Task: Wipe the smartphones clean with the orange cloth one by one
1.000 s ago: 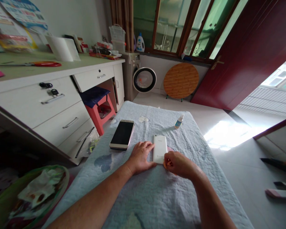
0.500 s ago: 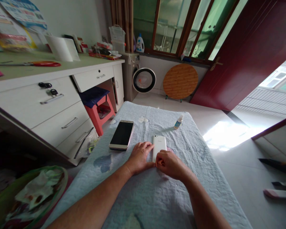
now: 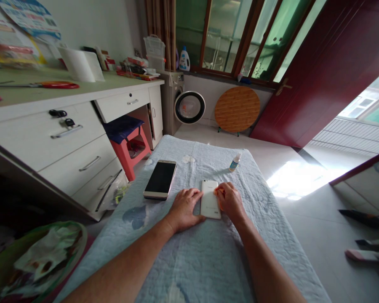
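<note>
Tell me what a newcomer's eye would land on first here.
Probably the white phone on the pale blue cloth, with the left hand against its left edge and the right hand pinching an orange piece by its right edge. Next, likely the dark red door at upper right and the bright sunlight patch on the floor below.

Right hand (image 3: pixel 231 201) shifted to upper right edge of white phone (image 3: pixel 209 203), apparently with orange cloth (image 3: pixel 220 203).

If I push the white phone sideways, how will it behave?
The white phone likely slides rather than tips or rolls, since it lies flat. Its slab shape suggests stiffness. The left hand at its left edge would probably check leftward motion.
</note>
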### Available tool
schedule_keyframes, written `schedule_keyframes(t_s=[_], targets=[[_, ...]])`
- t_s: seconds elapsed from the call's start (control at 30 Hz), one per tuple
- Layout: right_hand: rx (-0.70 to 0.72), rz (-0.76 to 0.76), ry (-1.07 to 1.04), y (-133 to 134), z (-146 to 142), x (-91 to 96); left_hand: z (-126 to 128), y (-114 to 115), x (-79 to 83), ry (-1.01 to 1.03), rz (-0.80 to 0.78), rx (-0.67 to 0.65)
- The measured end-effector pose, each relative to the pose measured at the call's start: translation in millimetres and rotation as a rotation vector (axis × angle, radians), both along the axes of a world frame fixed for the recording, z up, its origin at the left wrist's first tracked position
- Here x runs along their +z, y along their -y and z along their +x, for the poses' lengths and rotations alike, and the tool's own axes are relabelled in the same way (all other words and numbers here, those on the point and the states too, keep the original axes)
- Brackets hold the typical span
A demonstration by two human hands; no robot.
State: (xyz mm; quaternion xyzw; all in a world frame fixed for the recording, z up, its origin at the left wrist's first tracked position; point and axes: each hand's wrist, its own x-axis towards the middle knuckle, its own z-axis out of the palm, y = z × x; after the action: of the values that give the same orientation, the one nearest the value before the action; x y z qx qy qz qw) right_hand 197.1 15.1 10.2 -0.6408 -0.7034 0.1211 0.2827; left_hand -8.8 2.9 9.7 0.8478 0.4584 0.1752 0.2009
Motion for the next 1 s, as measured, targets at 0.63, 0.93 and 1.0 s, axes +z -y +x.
schedule_keyframes(t_s=[0.63, 0.93, 1.0], targets=[[0.364, -0.359, 0.078, 25, 4, 36.1, -1, 0, 2.7, -0.011, 0.005, -0.012], [0.002, -0.081, 0.061, -10, 1, 1.7, -1, -1, -2.3, 0.01, 0.01, -0.01], [-0.044, -0.057, 0.069, -19, 1, -3.3, -1, -1, -2.8, 0.008, 0.011, -0.009]])
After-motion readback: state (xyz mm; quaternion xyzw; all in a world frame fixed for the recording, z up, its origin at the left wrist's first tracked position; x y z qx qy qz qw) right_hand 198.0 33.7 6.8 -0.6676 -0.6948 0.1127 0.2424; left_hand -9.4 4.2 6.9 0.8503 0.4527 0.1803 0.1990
